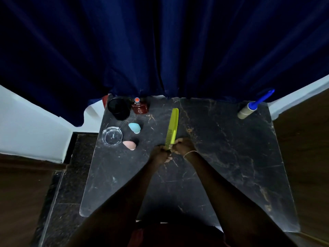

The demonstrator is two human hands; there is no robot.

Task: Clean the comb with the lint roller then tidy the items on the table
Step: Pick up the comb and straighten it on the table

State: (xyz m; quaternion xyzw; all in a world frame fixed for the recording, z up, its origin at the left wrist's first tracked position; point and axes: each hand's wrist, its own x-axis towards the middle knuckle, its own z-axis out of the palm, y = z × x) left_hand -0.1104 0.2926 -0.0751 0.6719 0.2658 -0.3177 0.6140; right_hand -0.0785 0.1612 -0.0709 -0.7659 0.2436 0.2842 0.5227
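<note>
Navy curtain point(160, 41), white wall point(26, 122)

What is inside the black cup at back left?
Nothing rises above the rim of the black cup; its inside looks dark. The bottom is in shadow, so small contents cannot be ruled out.

Person, head-camera view.
- Forearms: two, bare from the frame's lower edge up to the wrists, entering at 7 o'clock and 5 o'clock.
- Left hand point(160, 152): bare.
- Right hand point(184, 146): bare. A thin gold-coloured chain bracelet point(190, 152) circles the wrist at the hand's 5 o'clock side.
- Torso: dark maroon cloth garment point(178, 236) at 6 o'clock of the frame, between the forearms. Cut and detail are too dim to tell.
</note>
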